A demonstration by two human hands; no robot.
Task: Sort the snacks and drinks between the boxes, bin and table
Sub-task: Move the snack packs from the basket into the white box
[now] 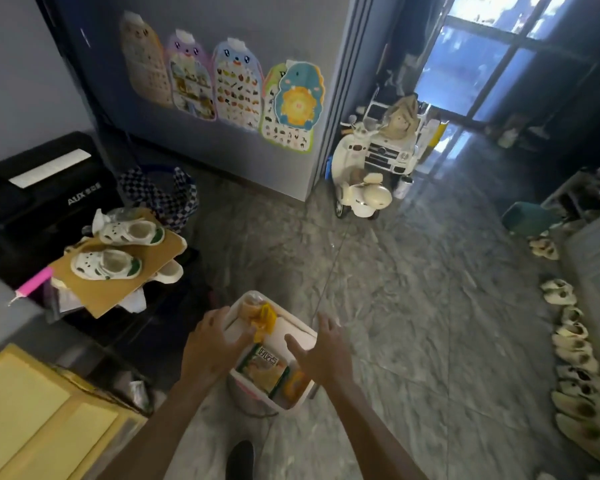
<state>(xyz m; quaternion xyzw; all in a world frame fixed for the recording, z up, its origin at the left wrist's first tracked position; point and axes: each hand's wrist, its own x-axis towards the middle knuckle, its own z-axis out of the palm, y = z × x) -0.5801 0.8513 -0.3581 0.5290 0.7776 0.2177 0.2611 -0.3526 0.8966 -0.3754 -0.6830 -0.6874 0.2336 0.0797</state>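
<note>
A white bin (300, 336) stands on the floor below me, holding snack packets. A yellow packet (264, 320) lies near its far end, a green and yellow packet (265, 370) nearer to me, and an orange item (295, 384) beside it. My left hand (213, 344) hovers over the bin's left rim, fingers spread, touching or nearly touching the rim. Over the right rim, my right hand (321, 351) is likewise spread. Neither hand holds a packet.
A cardboard sheet (118, 271) with small white shoes (106, 265) lies at left, on a pile. A yellow cardboard box (32, 417) sits at lower left. A black appliance (35, 202) stands behind. Toy scooter (359, 188) and toy car (392, 155) stand ahead; shoes (575, 362) line the right wall.
</note>
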